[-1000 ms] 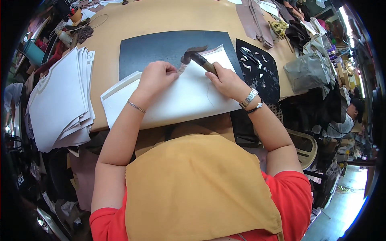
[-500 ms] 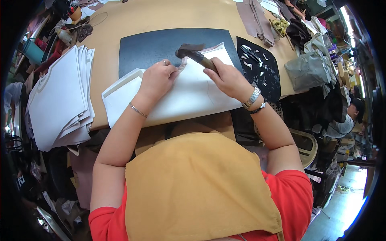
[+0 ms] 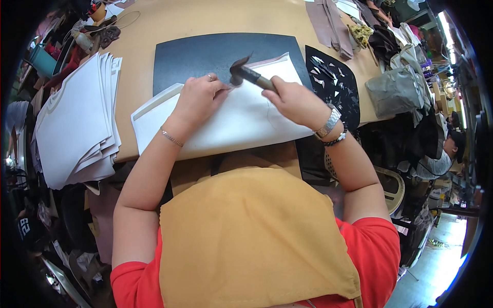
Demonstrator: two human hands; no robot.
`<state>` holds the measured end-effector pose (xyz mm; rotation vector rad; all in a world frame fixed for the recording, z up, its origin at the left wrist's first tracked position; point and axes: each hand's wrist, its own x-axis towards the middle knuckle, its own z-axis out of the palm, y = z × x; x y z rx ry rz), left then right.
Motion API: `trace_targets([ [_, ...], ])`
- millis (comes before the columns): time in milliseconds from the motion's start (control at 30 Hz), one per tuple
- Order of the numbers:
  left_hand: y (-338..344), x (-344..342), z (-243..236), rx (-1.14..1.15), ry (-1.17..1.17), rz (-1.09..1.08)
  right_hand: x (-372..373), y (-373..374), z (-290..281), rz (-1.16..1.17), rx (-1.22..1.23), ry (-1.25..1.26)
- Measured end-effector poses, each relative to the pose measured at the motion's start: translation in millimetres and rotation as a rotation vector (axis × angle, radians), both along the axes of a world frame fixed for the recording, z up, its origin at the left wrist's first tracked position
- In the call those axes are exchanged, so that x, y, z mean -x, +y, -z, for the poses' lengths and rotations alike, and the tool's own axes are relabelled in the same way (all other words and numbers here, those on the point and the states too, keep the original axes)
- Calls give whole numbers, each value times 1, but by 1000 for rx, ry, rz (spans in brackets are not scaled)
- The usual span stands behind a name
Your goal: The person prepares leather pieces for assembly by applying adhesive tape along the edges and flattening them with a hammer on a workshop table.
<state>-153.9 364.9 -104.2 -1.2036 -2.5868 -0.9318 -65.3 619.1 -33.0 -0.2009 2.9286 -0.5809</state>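
A hammer (image 3: 257,78) with a dark head and a wooden handle is gripped in my right hand (image 3: 298,102). Its head is down at the edge of a white sheet (image 3: 241,120), close beside the fingertips of my left hand (image 3: 200,100). Those fingers pinch the sheet's far edge, which is folded over in places. The sheet lies partly on a dark, flat board (image 3: 197,55) and partly on the table in front of me. My left fingers hide the exact spot under the hammer.
A thick stack of white sheets (image 3: 77,115) lies at the left, overhanging the table (image 3: 221,18). To the right, a black mat (image 3: 345,97) carries small white scraps and tools. Beyond it sit a grey bag (image 3: 393,92) and brownish strips (image 3: 331,28). A person (image 3: 441,159) is far right.
The hammer head has come down and slightly right, onto the sheet's edge near my left fingers. My left hand keeps its pinch in nearly the same place.
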Motion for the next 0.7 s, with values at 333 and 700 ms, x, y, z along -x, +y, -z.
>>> trace_targets([
  [333,-14,9,-25,57,-416,-102,-6,9,13,54,87,-40],
  [700,-26,1,0,52,62,58,-5,-3,6,46,184,20],
])
